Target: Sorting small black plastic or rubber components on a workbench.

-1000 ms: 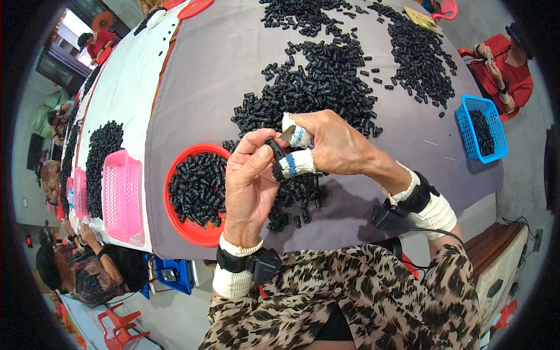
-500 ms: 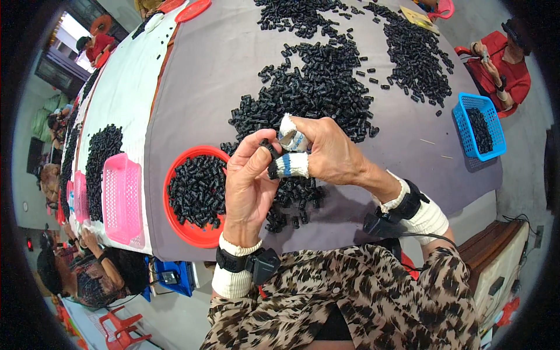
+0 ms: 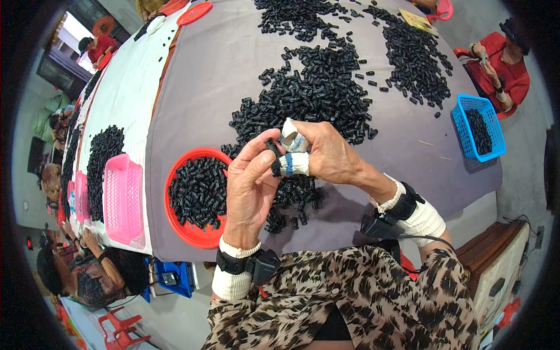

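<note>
Thumb and fingers of my left hand (image 3: 249, 192) pinch a small black cylindrical piece (image 3: 270, 146) above the table. Close against it is my right hand (image 3: 333, 153), its fingers curled, with white, blue-striped cloth covers (image 3: 293, 164) on the thumb and a finger. Between those covers shows a small grey blade-like piece (image 3: 289, 139), mostly hidden by the cloth. Beneath and beyond both hands spreads a large heap of similar black pieces (image 3: 309, 87). A red round tray (image 3: 173, 216) full of them sits just left of my left hand.
A blue basket (image 3: 493, 153) with black pieces stands at the right table edge. Pink baskets (image 3: 123, 198) and another black heap (image 3: 105, 169) lie on the white-covered table to the left. A person in red (image 3: 507, 70) sits at far right; others work along the left.
Both hands stay together with the same grip. The right fingertips have shifted slightly down, and the black piece shows a little more between the left fingers.
</note>
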Motion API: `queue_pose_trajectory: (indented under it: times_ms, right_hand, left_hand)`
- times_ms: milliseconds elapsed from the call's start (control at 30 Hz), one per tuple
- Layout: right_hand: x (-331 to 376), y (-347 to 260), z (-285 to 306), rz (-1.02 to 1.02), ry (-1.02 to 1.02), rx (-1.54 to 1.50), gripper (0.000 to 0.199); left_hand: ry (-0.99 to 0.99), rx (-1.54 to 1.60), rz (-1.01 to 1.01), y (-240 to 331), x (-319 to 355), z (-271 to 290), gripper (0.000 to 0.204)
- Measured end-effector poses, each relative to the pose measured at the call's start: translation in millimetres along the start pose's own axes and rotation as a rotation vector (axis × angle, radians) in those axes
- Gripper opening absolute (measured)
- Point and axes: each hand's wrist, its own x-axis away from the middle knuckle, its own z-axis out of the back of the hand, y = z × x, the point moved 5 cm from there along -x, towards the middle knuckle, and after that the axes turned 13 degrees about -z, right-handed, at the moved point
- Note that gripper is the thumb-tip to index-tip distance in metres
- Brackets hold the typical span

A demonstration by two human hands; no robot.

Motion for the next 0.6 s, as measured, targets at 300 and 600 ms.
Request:
queue_pose_trajectory:
  times_ms: [300, 600]
  right_hand:
    - [-4, 1, -10, -0.047, -0.035, 0.056, 0.025]
    - [-16, 18, -18, -0.085, -0.067, 0.051, 0.022]
  left_hand:
    - [0.118, -0.088, -0.067, 6, 2, 13, 0.029]
    - [0.195, -0.056, -0.156, 42, 18, 71, 0.034]
